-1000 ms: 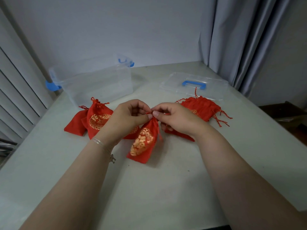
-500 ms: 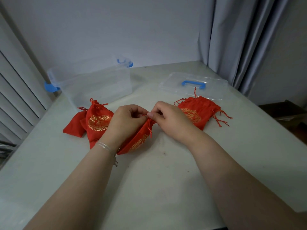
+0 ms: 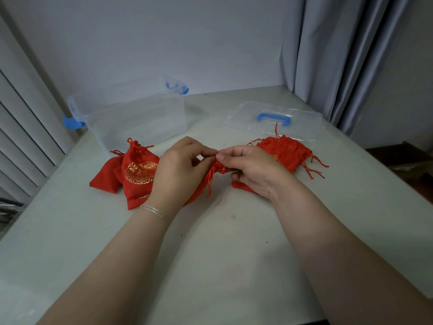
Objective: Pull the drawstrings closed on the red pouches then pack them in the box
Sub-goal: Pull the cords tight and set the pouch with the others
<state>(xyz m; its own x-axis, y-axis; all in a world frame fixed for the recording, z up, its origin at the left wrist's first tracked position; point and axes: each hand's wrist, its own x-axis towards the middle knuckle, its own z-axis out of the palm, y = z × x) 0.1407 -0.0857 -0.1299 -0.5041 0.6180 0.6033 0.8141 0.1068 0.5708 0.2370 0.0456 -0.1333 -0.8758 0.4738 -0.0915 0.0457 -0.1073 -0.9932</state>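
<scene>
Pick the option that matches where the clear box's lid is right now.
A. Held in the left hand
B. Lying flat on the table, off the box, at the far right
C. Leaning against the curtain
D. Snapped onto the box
B: the lid with the blue handle lies flat on the table, apart from the open box, just beyond a pile of red pouches.

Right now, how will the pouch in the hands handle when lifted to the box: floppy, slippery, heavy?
Probably floppy: the pouch sags below its gathered neck, pinched by the left hand and right hand. Likely light: it looks flat and unfilled. Possibly slick: the cloth is shiny. Its loose drawstring dangles and may snag on the box.
</scene>
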